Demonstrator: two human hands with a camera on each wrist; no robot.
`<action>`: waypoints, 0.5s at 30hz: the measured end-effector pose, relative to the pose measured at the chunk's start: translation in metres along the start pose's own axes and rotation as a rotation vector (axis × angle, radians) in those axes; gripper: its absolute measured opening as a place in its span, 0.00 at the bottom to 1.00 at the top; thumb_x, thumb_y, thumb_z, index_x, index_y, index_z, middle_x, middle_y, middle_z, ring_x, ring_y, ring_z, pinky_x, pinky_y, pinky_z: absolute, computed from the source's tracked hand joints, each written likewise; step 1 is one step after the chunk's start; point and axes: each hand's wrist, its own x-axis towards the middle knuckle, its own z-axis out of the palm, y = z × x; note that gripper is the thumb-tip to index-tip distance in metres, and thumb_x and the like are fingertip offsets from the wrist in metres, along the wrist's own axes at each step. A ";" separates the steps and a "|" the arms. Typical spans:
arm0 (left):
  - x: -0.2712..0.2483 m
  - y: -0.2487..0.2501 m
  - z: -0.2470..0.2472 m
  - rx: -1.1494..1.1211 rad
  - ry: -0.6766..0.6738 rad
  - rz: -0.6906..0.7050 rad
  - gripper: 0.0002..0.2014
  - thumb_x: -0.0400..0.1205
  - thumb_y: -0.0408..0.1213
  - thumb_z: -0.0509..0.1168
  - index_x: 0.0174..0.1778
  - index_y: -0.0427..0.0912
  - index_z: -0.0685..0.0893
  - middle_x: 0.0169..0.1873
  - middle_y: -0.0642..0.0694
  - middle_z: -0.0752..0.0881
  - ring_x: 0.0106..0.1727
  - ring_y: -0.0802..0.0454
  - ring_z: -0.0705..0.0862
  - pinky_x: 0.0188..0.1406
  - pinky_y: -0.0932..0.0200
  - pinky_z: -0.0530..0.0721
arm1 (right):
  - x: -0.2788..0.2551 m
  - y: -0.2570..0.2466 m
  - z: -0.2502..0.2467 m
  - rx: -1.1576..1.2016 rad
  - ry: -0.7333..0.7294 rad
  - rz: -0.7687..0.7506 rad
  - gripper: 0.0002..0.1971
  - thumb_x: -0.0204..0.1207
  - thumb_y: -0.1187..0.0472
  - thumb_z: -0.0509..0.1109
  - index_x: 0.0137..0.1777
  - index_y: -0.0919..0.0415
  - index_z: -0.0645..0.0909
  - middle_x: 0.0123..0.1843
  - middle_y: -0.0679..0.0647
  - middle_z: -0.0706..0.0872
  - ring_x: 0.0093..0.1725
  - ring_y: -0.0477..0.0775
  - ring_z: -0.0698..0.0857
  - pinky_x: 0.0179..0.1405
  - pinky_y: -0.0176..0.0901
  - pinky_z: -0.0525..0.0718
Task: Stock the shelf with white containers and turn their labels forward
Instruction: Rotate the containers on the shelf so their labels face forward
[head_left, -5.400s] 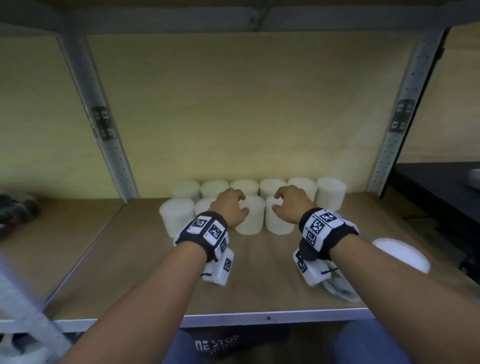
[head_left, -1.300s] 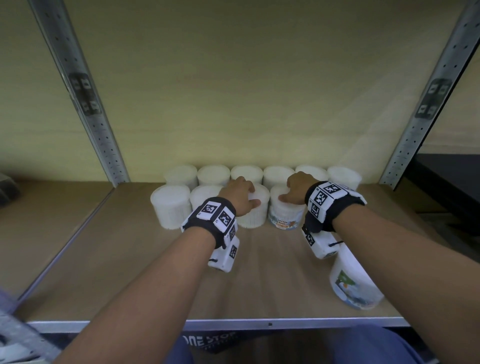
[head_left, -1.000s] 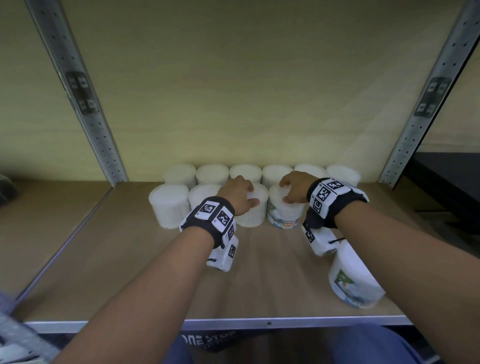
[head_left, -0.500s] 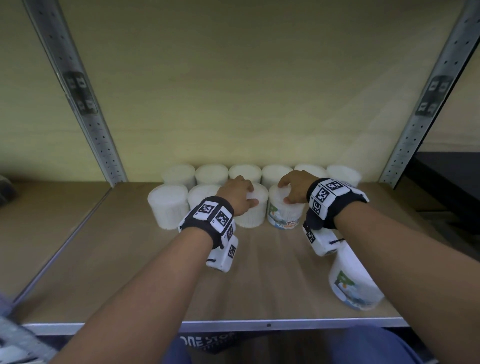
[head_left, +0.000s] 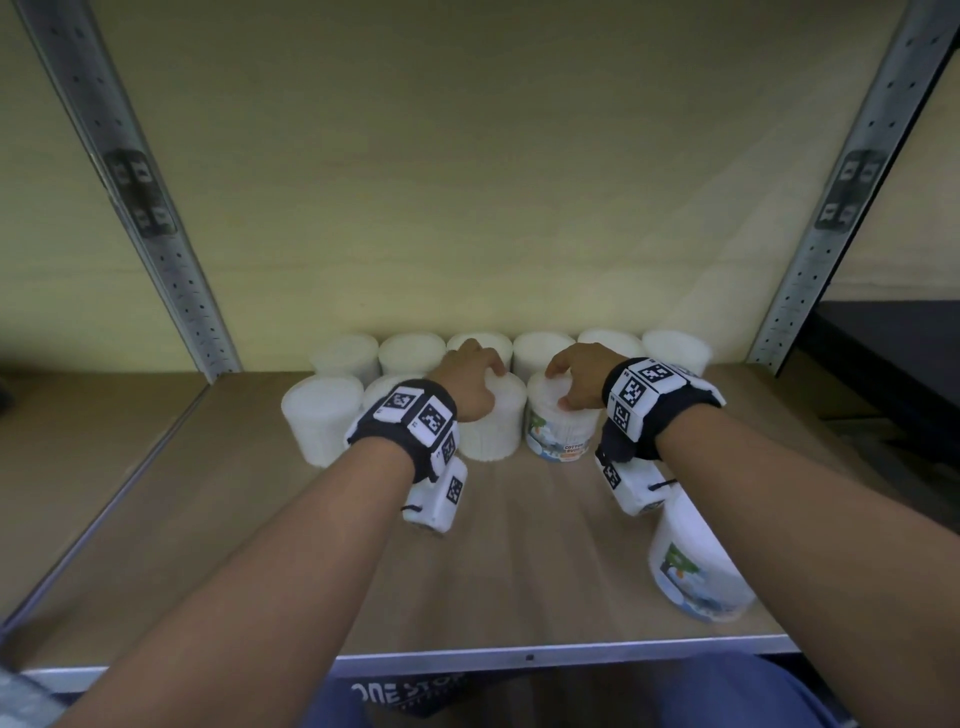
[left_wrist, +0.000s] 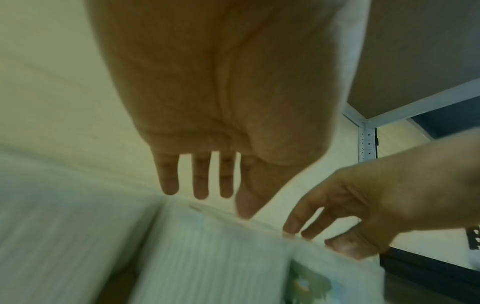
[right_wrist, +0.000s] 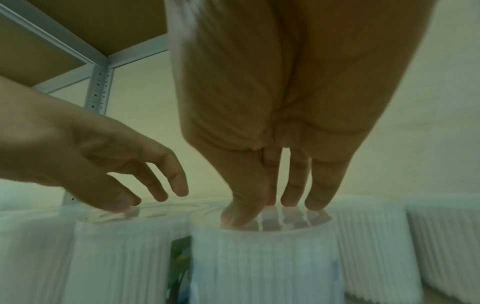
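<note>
Two rows of white ribbed containers stand at the back of the shelf board (head_left: 519, 571). My left hand (head_left: 470, 382) rests its fingertips on the lid of a plain-faced front-row container (head_left: 491, 431). In the left wrist view the left hand (left_wrist: 207, 195) has straight fingers, and the container below it (left_wrist: 207, 257) is blurred. My right hand (head_left: 571, 379) presses its fingertips on the lid of the neighbouring container (head_left: 558, 436), whose coloured label faces me. The right wrist view shows the right hand (right_wrist: 275, 205) with thumb and fingers on that lid (right_wrist: 259, 257).
A third labelled container (head_left: 691, 571) leans near the shelf's front right corner, under my right forearm. Another front-row container (head_left: 319, 421) stands at the left. Perforated metal uprights (head_left: 156, 234) (head_left: 831, 234) flank the bay. A metal lip (head_left: 519, 657) edges the front.
The container under my right hand has turned, and more of its label now faces front. Both hands stay on the lids, hardly shifted.
</note>
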 end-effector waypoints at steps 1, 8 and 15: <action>0.001 0.000 0.006 0.021 0.057 -0.032 0.19 0.81 0.37 0.63 0.69 0.43 0.74 0.70 0.41 0.69 0.71 0.40 0.71 0.66 0.49 0.75 | 0.000 0.000 0.000 -0.002 0.000 -0.001 0.29 0.76 0.63 0.71 0.77 0.59 0.71 0.76 0.56 0.74 0.73 0.57 0.76 0.70 0.43 0.75; 0.007 0.005 0.027 0.173 0.188 -0.134 0.30 0.80 0.59 0.60 0.71 0.40 0.72 0.71 0.40 0.71 0.73 0.41 0.69 0.69 0.44 0.70 | 0.002 0.000 -0.001 -0.022 -0.003 -0.015 0.29 0.75 0.62 0.72 0.76 0.59 0.72 0.75 0.57 0.76 0.73 0.57 0.77 0.69 0.44 0.75; 0.007 0.008 0.015 0.141 0.061 -0.114 0.28 0.81 0.52 0.62 0.75 0.41 0.70 0.73 0.40 0.69 0.75 0.40 0.68 0.71 0.44 0.71 | 0.004 -0.001 -0.001 -0.037 -0.005 -0.020 0.29 0.76 0.61 0.72 0.77 0.60 0.71 0.76 0.57 0.75 0.73 0.57 0.76 0.71 0.45 0.75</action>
